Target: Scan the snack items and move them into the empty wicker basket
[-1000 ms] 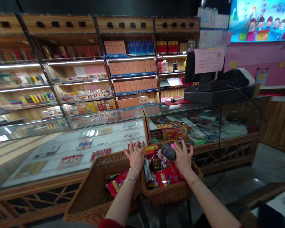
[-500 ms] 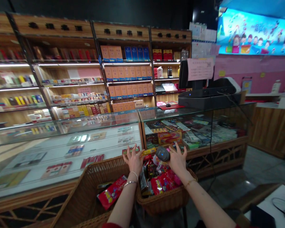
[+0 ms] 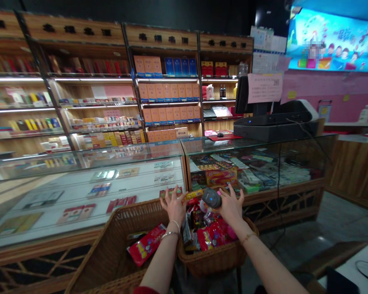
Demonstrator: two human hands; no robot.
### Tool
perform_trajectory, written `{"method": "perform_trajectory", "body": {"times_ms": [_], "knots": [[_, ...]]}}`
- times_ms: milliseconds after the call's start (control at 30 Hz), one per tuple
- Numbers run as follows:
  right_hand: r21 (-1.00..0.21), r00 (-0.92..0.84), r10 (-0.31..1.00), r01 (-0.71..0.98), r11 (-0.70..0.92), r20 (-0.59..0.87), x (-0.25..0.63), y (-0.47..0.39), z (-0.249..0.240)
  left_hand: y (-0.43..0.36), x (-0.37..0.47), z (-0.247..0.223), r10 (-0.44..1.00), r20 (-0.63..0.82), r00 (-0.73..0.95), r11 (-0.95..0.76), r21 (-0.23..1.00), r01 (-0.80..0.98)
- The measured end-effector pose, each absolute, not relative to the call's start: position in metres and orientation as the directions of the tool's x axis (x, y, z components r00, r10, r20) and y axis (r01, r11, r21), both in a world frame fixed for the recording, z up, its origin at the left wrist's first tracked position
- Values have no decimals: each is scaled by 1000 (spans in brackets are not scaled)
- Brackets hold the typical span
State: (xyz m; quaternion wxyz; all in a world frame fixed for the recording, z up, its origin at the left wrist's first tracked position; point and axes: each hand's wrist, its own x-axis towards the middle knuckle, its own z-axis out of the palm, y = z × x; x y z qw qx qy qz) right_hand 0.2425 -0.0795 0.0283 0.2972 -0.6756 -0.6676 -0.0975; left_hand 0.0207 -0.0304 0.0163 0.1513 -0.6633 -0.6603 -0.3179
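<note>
A big wall of wooden shelves (image 3: pixel 164 30) stands at the back. In front of it is a long glass counter (image 3: pixel 185 167). Two brown woven baskets sit side by side, close to the counter: the left basket (image 3: pixel 107 245) has a red packet (image 3: pixel 147 245) lying in it, and the right basket (image 3: pixel 213 259) is heaped with shiny snack packs (image 3: pixel 213 234). The right hand (image 3: pixel 231 208) is wrapped round a dark scanner (image 3: pixel 211 198); the handle is hidden, and some fingers stick up and away. The left hand (image 3: pixel 174 208) has most fingers spread wide, but on its inner side it looks pinched on the end of a thin yellow pack (image 3: pixel 194 194); the underside of that pinch is hidden. The step in hand looks like checking the yellow pack with the scanner. The next move seems to call for a steady left hand, with the proper face of the pack turned to the scanner; I cannot see where its code might be. The yellow pack is between the two hands, over the far part of the right basket, one end at the left fingertips and the other just beside the scanner's head.
</note>
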Motion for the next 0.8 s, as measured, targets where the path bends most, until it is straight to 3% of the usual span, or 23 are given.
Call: {"method": "perform_trajectory", "body": {"times_ms": [567,800], "knots": [[-227,53,827,970,91,559,242,-82,23,-32,21,14,776,628,-55,-81,186,979],[-272,64,846,957,99,530,241,-84,28,-31,20,11,770,636,-50,-91,186,978]]}}
